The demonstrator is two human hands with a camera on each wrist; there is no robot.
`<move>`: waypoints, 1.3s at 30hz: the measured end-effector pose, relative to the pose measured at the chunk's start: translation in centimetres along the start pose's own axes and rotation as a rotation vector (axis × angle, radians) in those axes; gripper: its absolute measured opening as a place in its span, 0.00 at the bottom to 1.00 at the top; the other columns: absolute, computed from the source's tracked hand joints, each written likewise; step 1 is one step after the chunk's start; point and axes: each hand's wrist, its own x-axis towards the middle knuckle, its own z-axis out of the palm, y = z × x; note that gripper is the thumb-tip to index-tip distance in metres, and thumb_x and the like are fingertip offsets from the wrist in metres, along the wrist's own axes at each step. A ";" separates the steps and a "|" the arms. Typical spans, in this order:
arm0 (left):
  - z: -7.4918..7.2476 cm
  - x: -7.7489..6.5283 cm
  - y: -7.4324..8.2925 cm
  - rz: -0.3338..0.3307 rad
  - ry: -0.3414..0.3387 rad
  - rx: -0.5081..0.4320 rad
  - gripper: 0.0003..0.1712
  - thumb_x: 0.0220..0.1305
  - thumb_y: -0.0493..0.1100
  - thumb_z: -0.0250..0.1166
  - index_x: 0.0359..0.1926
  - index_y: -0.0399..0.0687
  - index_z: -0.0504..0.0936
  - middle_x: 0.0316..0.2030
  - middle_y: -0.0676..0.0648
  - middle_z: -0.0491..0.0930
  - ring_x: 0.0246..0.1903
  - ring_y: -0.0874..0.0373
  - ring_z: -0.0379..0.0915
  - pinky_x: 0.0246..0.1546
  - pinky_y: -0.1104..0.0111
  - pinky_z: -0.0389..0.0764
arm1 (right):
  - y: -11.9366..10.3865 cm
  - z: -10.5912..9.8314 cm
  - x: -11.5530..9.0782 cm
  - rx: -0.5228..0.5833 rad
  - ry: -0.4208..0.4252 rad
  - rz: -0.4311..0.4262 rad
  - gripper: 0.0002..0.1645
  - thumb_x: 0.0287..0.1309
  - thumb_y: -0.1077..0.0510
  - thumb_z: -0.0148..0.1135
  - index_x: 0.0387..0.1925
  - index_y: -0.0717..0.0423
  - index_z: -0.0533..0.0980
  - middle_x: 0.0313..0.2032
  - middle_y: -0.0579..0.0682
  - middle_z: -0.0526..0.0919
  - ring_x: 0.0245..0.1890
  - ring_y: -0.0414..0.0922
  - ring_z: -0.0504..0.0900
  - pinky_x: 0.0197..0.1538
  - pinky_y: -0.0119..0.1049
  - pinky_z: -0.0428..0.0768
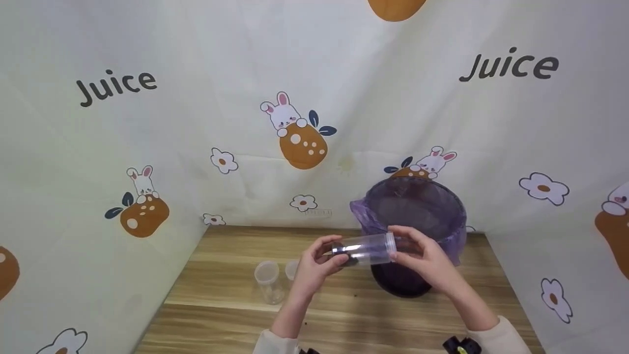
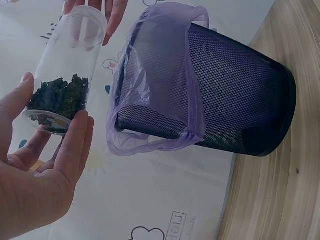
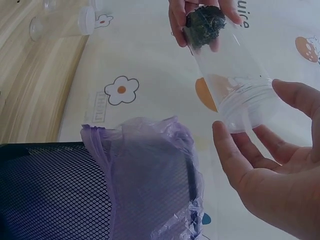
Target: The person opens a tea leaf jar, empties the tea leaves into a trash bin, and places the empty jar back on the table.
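A clear plastic jar (image 1: 366, 249) is held nearly level above the table, with dark, crinkled dried pieces (image 2: 60, 96) gathered at its base. My left hand (image 1: 314, 265) grips that base end between thumb and fingers. At the threaded mouth end, the thumb and fingers of my right hand (image 1: 427, 258) pinch the rim. Whether a clear lid covers the mouth, I cannot tell. Just behind and below the right hand is a black mesh bin (image 2: 240, 90) lined with a purple plastic bag (image 3: 145, 175).
On the wooden table (image 1: 221, 324), left of my left forearm, stands a clear jar (image 1: 269, 285) with a whitish top. A second jar (image 1: 292, 269) is partly hidden behind the left hand. Printed cloth (image 1: 236, 98) encloses the table at the back and sides.
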 end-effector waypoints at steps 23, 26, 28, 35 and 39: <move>-0.6 -0.1 -0.4 0.001 -0.002 0.023 0.36 0.56 0.43 0.75 0.62 0.31 0.72 0.54 0.35 0.80 0.45 0.54 0.84 0.45 0.64 0.87 | 0.3 0.3 0.0 0.031 -0.030 -0.053 0.31 0.61 0.67 0.64 0.63 0.74 0.67 0.58 0.73 0.74 0.51 0.36 0.82 0.49 0.29 0.84; -0.6 -0.1 -0.5 -0.001 -0.002 0.020 0.37 0.56 0.43 0.75 0.62 0.31 0.72 0.54 0.35 0.80 0.45 0.54 0.84 0.44 0.64 0.87 | 0.5 0.3 0.1 0.035 -0.022 -0.086 0.31 0.59 0.68 0.65 0.63 0.73 0.68 0.59 0.73 0.73 0.53 0.35 0.81 0.51 0.29 0.83; -0.6 -0.1 -0.5 -0.002 -0.003 0.019 0.37 0.56 0.43 0.75 0.62 0.31 0.72 0.54 0.33 0.80 0.44 0.54 0.84 0.44 0.64 0.87 | 0.5 0.2 0.1 0.044 -0.021 -0.100 0.31 0.59 0.69 0.65 0.62 0.73 0.68 0.59 0.73 0.72 0.54 0.35 0.81 0.53 0.29 0.83; -0.5 -0.2 -0.5 -0.001 -0.007 0.014 0.36 0.56 0.42 0.75 0.62 0.32 0.72 0.55 0.32 0.79 0.45 0.53 0.84 0.46 0.61 0.87 | 0.7 0.0 -0.1 0.075 -0.036 -0.093 0.32 0.58 0.70 0.66 0.63 0.72 0.68 0.60 0.60 0.75 0.56 0.36 0.80 0.55 0.29 0.82; -0.4 -0.2 -0.4 -0.003 -0.004 0.011 0.36 0.56 0.41 0.74 0.62 0.32 0.71 0.54 0.33 0.79 0.45 0.53 0.84 0.47 0.61 0.86 | 0.7 0.0 -0.2 0.069 -0.049 -0.073 0.36 0.59 0.68 0.65 0.67 0.70 0.63 0.63 0.61 0.72 0.57 0.35 0.78 0.55 0.29 0.82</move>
